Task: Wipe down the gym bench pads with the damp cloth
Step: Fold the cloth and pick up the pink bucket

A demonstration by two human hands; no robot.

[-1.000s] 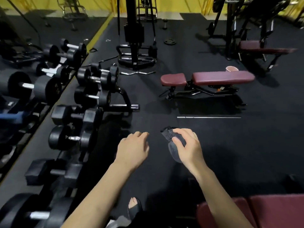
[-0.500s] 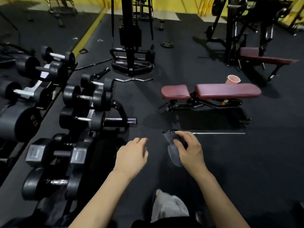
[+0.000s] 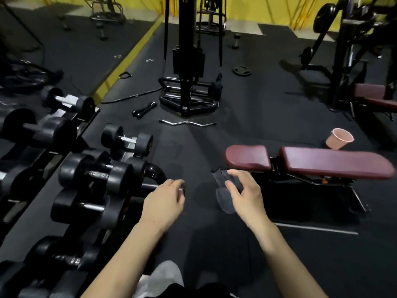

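Ahead-right of the right hand (image 3: 247,195) (pinching the cloth (image 3: 224,197); left hand (image 3: 164,203) loose, empty): bench pads (image 3: 330,161), long axis crosswise.

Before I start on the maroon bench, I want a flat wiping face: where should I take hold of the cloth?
The dark cloth hangs bunched from the right hand, pinched at its top. Bring the empty left hand in from the left and take the loose lower edge, then spread it; the dangling end is the free part.

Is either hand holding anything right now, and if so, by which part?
The right hand pinches a dark cloth near its upper end; the rest hangs below. The left hand holds nothing.
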